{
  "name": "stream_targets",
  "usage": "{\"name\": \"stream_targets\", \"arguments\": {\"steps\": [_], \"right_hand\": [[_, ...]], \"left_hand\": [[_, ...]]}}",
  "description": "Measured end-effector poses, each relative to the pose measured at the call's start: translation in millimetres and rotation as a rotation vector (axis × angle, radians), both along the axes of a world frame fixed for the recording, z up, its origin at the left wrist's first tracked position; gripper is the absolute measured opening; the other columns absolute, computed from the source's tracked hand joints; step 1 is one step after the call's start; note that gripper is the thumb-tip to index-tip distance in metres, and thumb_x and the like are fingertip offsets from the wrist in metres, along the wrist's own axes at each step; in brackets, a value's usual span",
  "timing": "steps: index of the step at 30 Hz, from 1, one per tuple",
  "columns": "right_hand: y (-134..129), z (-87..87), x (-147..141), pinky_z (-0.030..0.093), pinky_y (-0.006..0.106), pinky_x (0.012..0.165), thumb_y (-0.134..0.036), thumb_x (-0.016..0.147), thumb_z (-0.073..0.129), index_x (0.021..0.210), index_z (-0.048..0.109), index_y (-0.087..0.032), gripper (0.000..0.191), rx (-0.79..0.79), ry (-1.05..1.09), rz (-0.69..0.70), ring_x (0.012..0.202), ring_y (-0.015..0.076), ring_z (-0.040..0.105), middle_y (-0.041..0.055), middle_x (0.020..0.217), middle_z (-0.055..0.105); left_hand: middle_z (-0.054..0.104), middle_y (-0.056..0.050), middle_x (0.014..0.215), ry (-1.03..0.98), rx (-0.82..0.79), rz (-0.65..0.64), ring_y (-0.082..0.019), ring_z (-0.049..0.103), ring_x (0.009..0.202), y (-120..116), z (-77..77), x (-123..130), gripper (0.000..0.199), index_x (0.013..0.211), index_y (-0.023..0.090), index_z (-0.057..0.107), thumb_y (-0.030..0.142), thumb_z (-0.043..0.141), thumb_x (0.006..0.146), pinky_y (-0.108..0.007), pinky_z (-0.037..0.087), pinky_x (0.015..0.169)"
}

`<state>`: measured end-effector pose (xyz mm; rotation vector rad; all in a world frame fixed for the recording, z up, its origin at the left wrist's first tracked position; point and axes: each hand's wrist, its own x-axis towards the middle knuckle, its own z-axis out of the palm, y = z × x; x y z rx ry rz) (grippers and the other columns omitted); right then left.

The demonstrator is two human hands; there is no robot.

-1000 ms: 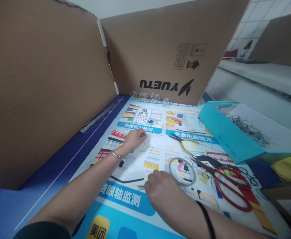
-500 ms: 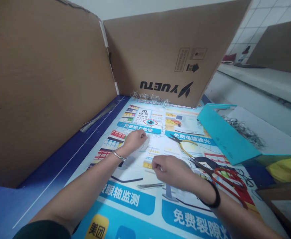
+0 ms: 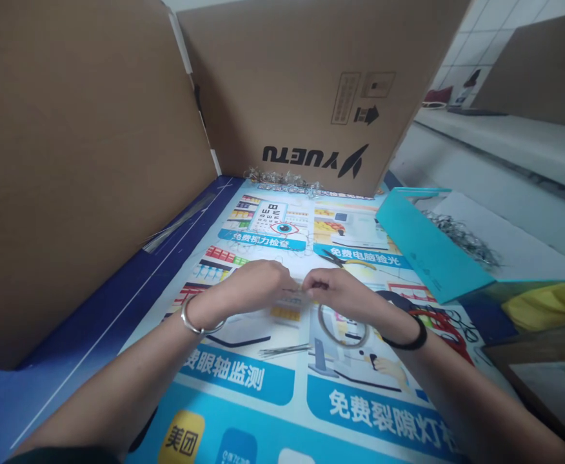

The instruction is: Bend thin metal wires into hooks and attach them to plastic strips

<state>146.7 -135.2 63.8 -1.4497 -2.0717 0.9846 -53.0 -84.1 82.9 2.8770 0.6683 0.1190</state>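
My left hand (image 3: 258, 287) and my right hand (image 3: 343, 293) meet fingertip to fingertip over the printed sheet (image 3: 244, 444). Both are closed in a pinch. What lies between the fingers is too small and blurred to name. Below my right hand a thin grey ring (image 3: 322, 325) shows on the sheet, partly covered by the hand. Several short straight wires (image 3: 285, 351) lie in a small bundle below my hands. Past my right hand are yellow-handled pliers (image 3: 360, 264). Red-handled scissors (image 3: 449, 328) lie beyond my right wrist, partly hidden by it.
Cardboard panels (image 3: 282, 84) stand at the left and back, with tangled wire (image 3: 282, 178) along the back one's foot. Long thin strips (image 3: 176, 225) lie by the left panel. At right, a turquoise box (image 3: 427, 251) holds a heap of wire bits (image 3: 461, 238), near yellow cloth (image 3: 548, 306).
My two hands, apart before, have come together at the fingertips. My right hand has moved up, uncovering the grey ring. The view has shifted slightly.
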Motion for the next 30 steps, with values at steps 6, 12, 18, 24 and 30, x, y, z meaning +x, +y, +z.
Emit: {"name": "stream_targets", "arguments": {"steps": [6,12,18,24,30], "right_hand": [[-1,0.7,-3,0.031,0.021,0.059,-0.009,0.072,0.044,0.073,0.059,-0.018,0.017,0.105,-0.193,0.003,0.064,0.0098,0.048,-0.0025,0.07,0.058],[-5,1.1,-11,0.031,0.023,0.062,-0.013,0.082,0.042,0.076,0.061,-0.017,0.02,0.196,-0.538,-0.02,0.072,0.0127,0.054,0.0027,0.078,0.064],[-6,-3.0,-13,0.031,0.024,0.061,-0.014,0.084,0.042,0.079,0.062,-0.018,0.021,0.24,-0.638,-0.045,0.073,0.0132,0.057,0.0032,0.081,0.065],[-3,-4.9,-10,0.032,0.023,0.063,-0.013,0.083,0.042,0.078,0.063,-0.018,0.022,0.228,-0.594,-0.044,0.073,0.0124,0.056,0.0031,0.081,0.065],[-2,-4.0,-11,0.032,0.024,0.062,-0.016,0.083,0.045,0.078,0.064,-0.019,0.02,0.241,-0.623,-0.061,0.074,0.0135,0.057,0.0028,0.08,0.066]], "left_hand": [[0.059,-0.006,0.072,0.069,0.28,0.014,-0.017,0.052,0.073,-9,-7.9,3,0.019,0.071,0.013,0.061,0.005,0.048,0.081,-0.028,0.038,0.063],[0.058,-0.005,0.072,0.076,0.339,-0.008,-0.018,0.051,0.073,-10,-13.2,8,0.018,0.072,0.015,0.06,0.003,0.048,0.08,-0.029,0.039,0.063],[0.059,-0.005,0.071,0.066,0.328,0.044,-0.017,0.053,0.068,-8,-20.2,9,0.017,0.073,0.016,0.059,0.006,0.047,0.079,-0.028,0.037,0.056],[0.057,-0.005,0.068,0.052,0.33,0.103,-0.015,0.053,0.063,-10,-24.5,11,0.017,0.075,0.015,0.06,0.006,0.047,0.078,-0.027,0.035,0.054],[0.058,-0.005,0.069,0.024,0.376,0.128,-0.017,0.053,0.063,-10,-23.1,15,0.017,0.075,0.016,0.06,0.008,0.046,0.08,-0.03,0.036,0.056]]}}
